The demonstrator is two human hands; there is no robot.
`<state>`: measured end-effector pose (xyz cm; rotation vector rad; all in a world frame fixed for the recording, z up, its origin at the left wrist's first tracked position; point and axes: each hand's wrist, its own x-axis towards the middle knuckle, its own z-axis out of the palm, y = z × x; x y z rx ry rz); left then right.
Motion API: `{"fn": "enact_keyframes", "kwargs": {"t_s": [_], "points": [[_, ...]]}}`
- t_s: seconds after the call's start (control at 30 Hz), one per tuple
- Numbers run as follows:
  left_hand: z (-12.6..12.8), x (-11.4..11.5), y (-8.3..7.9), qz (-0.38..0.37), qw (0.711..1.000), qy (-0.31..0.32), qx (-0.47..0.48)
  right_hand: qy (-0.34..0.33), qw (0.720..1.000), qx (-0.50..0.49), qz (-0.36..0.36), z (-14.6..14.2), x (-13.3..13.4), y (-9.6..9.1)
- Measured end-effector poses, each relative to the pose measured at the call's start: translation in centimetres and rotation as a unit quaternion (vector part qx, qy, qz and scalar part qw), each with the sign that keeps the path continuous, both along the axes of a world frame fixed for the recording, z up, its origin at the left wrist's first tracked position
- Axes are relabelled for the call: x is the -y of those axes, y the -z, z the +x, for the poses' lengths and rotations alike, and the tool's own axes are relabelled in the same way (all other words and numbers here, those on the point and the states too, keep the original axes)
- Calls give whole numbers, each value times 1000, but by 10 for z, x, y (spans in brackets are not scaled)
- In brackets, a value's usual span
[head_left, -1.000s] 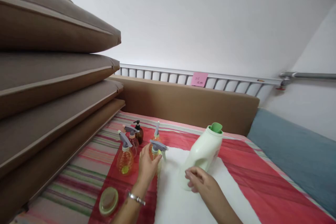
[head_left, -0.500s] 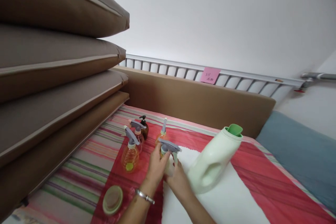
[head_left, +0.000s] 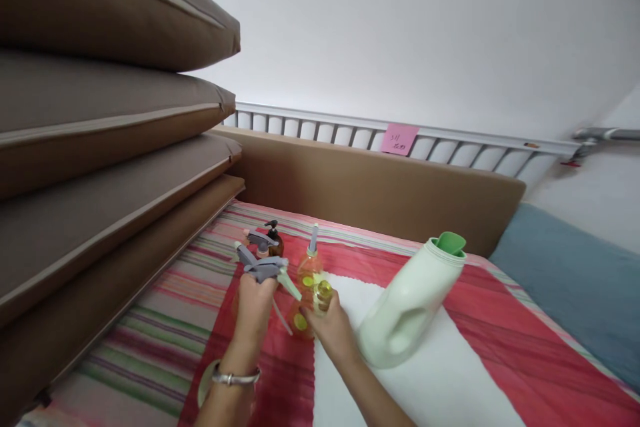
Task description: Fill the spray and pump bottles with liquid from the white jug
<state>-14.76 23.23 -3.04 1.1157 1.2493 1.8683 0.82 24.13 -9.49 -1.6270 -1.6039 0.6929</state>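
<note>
My left hand (head_left: pixel 254 303), a silver bangle on its wrist, grips a grey spray trigger head (head_left: pixel 269 269) with a pale trigger. Its thin dip tube hangs free, apart from any bottle. Around an uncapped clear bottle (head_left: pixel 324 289) with a yellowish neck, my right hand (head_left: pixel 333 328) is closed. Just behind that bottle stands an orange spray bottle (head_left: pixel 307 264). Two more spray bottles are beyond my left hand, mostly hidden; one grey spray top (head_left: pixel 260 238) shows beside a dark brown pump bottle (head_left: pixel 275 245).
To the right, a large pale green jug (head_left: pixel 405 310) leans with a green scoop-like piece (head_left: pixel 450 242) in its mouth, over a white sheet (head_left: pixel 430 380). A round lid (head_left: pixel 204 383) is partly behind my left wrist. Stacked brown cushions (head_left: pixel 115 147) rise at left.
The spray head has come off the bottle and moved left in my left hand, its tube now out. My right hand keeps the bottle, its neck now bare.
</note>
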Motion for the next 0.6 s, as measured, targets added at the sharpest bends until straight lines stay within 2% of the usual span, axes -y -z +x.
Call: {"fn": "enact_keyframes", "kwargs": {"t_s": [0.07, 0.17, 0.3, 0.37, 0.47, 0.53, 0.6], "points": [[3, 1, -1, -39, 996, 58, -53, 17, 1000, 16, -3, 6, 9, -14], [24, 13, 3, -36, 981, 160, -99, 24, 999, 44, -2, 23, 32, -34], [59, 33, 22, -24, 963, 241, -121, 44, 995, 80, -34, 54, 67, -48], [68, 37, 33, -9, 955, 244, -169, 53, 995, 75, -46, 67, 78, -45], [67, 31, 45, 6, 947, 198, -252, 53, 996, 56, -44, 80, 85, -29], [58, 24, 49, -3, 950, 169, -263, 57, 995, 62, -54, 84, 86, -15], [49, 20, 50, -12, 953, 166, -251, 59, 993, 74, -64, 86, 86, -4]]}}
